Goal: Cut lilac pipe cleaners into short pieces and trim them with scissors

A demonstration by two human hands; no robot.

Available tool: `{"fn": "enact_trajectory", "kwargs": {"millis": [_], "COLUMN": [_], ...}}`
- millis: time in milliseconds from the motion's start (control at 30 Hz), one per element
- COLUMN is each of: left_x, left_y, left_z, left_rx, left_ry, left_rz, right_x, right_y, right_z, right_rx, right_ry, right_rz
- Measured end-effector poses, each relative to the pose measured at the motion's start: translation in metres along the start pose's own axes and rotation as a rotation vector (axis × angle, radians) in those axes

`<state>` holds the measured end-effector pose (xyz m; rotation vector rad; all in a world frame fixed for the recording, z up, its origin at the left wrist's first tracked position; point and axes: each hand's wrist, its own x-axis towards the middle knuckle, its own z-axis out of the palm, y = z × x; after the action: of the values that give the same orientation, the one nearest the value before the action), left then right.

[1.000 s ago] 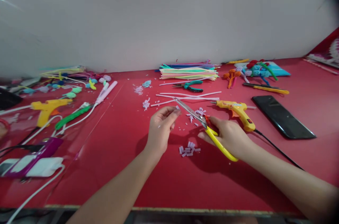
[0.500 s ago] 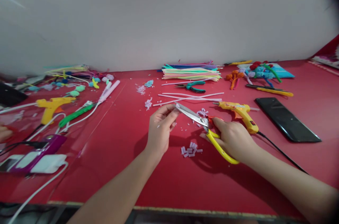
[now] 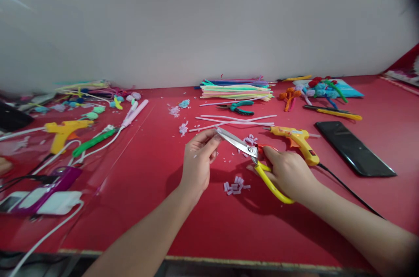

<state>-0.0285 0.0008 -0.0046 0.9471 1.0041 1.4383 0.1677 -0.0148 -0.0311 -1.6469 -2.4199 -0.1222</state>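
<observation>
My right hand (image 3: 290,172) is closed on the scissors (image 3: 240,143), which have one yellow and one red handle. Their blades point left and reach the fingertips of my left hand (image 3: 198,161). Finger and thumb of that hand pinch a small lilac piece of pipe cleaner (image 3: 218,130) at the blade tips, mostly hidden by the fingers. Below the scissors lies a little pile of short lilac cut pieces (image 3: 236,187). More cut pieces (image 3: 250,139) lie just behind the blades.
Lilac pipe cleaners (image 3: 235,118), teal pliers (image 3: 240,106) and a pipe-cleaner bundle (image 3: 235,90) lie behind my hands. A glue gun (image 3: 296,139) and a phone (image 3: 355,148) are at right. Leftward are another glue gun (image 3: 63,133), a purple power strip (image 3: 55,185) and another person's hand (image 3: 5,165).
My hands and the scissors hold almost the same position. At the left edge, the other person's hand has shifted slightly further out of view.
</observation>
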Motion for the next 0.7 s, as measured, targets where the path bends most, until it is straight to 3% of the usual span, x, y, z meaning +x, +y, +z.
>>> {"fn": "enact_trajectory", "kwargs": {"millis": [700], "left_x": [-0.0015], "left_y": [0.0021], "left_z": [0.0007], "left_rx": [0.014], "left_ry": [-0.002], "left_rz": [0.009], "right_x": [-0.0019], "right_y": [-0.0004], "right_z": [0.0000], "right_rx": [0.027], "right_ry": [-0.011], "right_rz": [-0.010]}}
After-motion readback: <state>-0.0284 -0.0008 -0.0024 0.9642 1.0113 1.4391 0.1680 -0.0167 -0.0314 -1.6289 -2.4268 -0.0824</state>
